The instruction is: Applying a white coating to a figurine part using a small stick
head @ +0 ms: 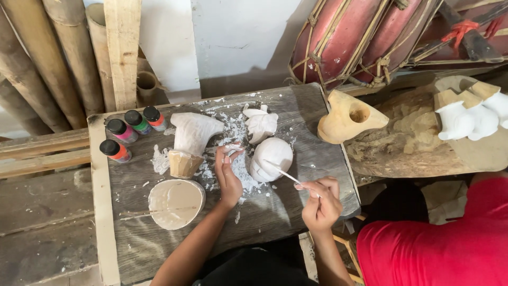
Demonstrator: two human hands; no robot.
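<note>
- Grip of the right hand (320, 203): fingers pinched round the handle of a thin brush (283, 173), whose tip touches the near side of a rounded white carving (271, 158) lying on the table (296, 122).
- Left hand (228, 175) lies flat and unclenched on the table just left of that carving, fingertips in white smears, holding nothing.
- White coating looks nearly whole on the rounded carving; I judge the brushing of this piece to be far along, with only touch-ups at the near edge left.
- Near the left forearm stands a shallow bowl (176, 203) of pale, off-white paint with a stick across it, so paint is at hand.
- Just beyond the bowl, a mushroom-shaped carving (191, 143) has a white upper part and a bare wooden base, so it reads as partly coated.
- Behind the rounded piece lies a smaller white carving (261, 124), coated all over as far as can be seen.
- White smears and flecks (235, 137) cover the table between the pieces.
- At the far left corner stand four small paint bottles (131, 132) with black caps and coloured contents, all capped; colouring seems not yet begun.
- Right of the table, on a rough log (413, 143), rests a bare wooden carving (346, 117) with a round hole, uncoated.
- Farther right stand white figures (473, 116) on bare wooden bases.
- Beyond these, red drums (365, 37) lean by the wall; bamboo poles (47, 58) stand at the far left.
</note>
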